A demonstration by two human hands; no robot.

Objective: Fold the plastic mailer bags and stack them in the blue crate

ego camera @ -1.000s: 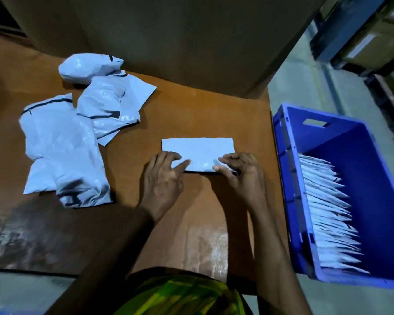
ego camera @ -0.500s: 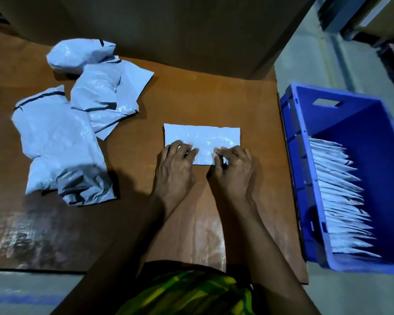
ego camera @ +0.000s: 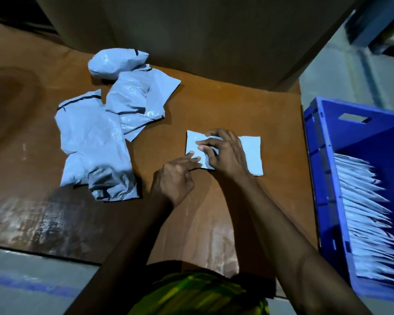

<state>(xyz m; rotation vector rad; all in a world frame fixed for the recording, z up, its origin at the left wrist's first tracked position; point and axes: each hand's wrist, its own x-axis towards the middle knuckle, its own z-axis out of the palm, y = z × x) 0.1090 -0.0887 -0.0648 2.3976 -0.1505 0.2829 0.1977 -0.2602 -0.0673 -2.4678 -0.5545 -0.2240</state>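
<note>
1. The right hand (ego camera: 225,153) lies across the left half of the folded bag (ego camera: 250,153). Its fingers are bent, and the thumb and fingertips pinch the plastic, which puckers under them.
2. The left hand (ego camera: 175,178) sits just beside it, nearer the body. Its fingers are stretched out flat and touch the bag's near left corner, close to the right hand's thumb.
3. The folded bag is a pale rectangle lying flat on the brown table (ego camera: 237,105), right of centre and near the table's right edge. Its right half is uncovered.
4. Well to the left on the table is a loose heap of unfolded bags (ego camera: 93,144), grey-white with dark strips, crumpled and overlapping. One rounded bag is at the far end of the heap.
5. Beside the table's right edge stands the blue crate (ego camera: 314,155), with a handle slot in its far wall.
6. Inside the crate, a row of folded bags (ego camera: 369,212) leans edge-on against the left wall.
7. A large cardboard box (ego camera: 191,30) stands at the back of the table.
</note>
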